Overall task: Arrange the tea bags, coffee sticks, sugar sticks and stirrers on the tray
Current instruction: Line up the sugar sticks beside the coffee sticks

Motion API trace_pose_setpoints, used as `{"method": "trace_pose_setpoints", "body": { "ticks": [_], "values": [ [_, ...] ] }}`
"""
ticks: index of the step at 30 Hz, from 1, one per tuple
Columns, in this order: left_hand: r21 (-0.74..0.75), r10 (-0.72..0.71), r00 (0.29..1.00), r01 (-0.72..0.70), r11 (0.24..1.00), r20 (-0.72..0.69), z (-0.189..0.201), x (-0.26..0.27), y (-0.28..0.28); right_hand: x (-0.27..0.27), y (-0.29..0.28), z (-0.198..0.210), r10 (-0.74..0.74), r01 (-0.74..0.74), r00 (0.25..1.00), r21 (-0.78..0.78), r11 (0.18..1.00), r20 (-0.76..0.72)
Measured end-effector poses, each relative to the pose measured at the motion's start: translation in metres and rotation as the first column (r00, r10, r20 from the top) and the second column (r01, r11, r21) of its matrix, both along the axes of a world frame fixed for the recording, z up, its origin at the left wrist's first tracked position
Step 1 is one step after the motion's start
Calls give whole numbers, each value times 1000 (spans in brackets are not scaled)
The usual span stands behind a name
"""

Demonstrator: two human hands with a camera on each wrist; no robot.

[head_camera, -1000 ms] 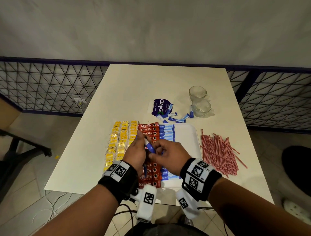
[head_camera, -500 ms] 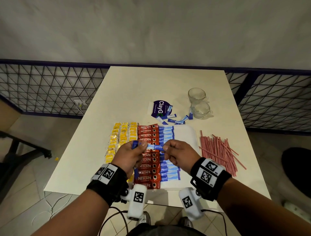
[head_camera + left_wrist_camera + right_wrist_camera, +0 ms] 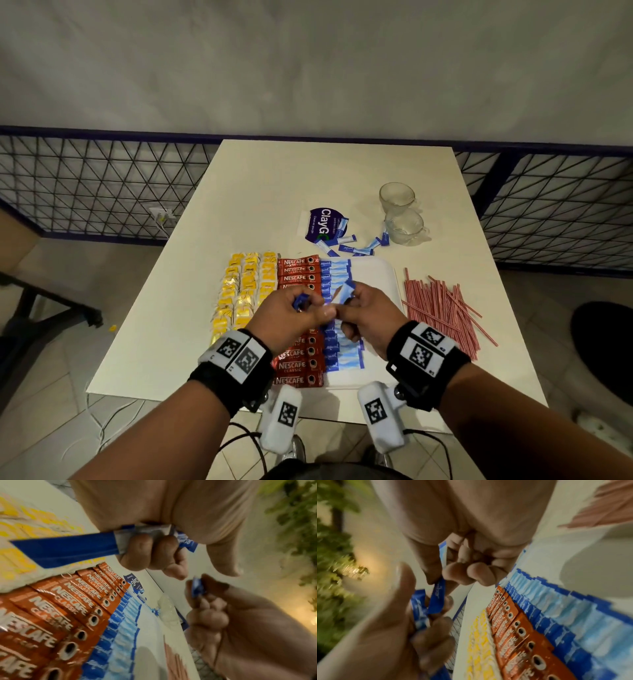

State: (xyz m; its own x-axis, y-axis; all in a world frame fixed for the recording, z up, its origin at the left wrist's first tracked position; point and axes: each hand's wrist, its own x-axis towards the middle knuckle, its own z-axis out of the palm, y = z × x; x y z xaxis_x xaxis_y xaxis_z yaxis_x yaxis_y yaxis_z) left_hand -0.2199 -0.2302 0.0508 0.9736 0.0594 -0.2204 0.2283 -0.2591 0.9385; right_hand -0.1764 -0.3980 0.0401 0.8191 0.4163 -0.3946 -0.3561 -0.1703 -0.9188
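This looks like a café or canteen seating corner. A cream tabletop stands against a dark mesh railing before a plain grey wall, on a tiled floor. A ClayGo "clean as you go" sign lies on it, near two glass cups, single-serve coffee sticks and a heap of red stirrers.

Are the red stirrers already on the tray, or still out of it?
Out. The stirrers lie loose on the table, right of the tray.
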Motion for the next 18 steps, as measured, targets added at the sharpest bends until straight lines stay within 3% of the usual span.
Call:
{"method": "trace_pose_setpoints", "body": {
  "ticks": [2, 7, 9, 12, 15, 18],
  "values": [
    [75, -51, 998, 52, 996, -21, -3, -4, 0, 2, -1, -3, -73, 80, 994, 81, 994, -76],
    [232, -83, 996, 83, 969, -11, -4, 1, 3, 1, -5, -6, -133, 142, 988, 125, 982, -77],
    [345, -137, 990, 144, 928, -43, -4, 2, 7, 2, -11, -6, -147, 147, 989, 45, 988, -1],
    [432, -181, 980, 199, 880, -82, -7, 3, 11, -2, -22, -9, -16, 31, 996, -168, 985, 88],
    [479, -55, 988, 117, 870, -141, -18, 0, 35, -6, -37, -22, 36, -45, 998, -228, 973, -44],
    [643, 210, 957, -32, 765, -202, -41, -12, 84, -10, -54, -39, 164, -171, 985, -432, 885, -56]
  ]
}}
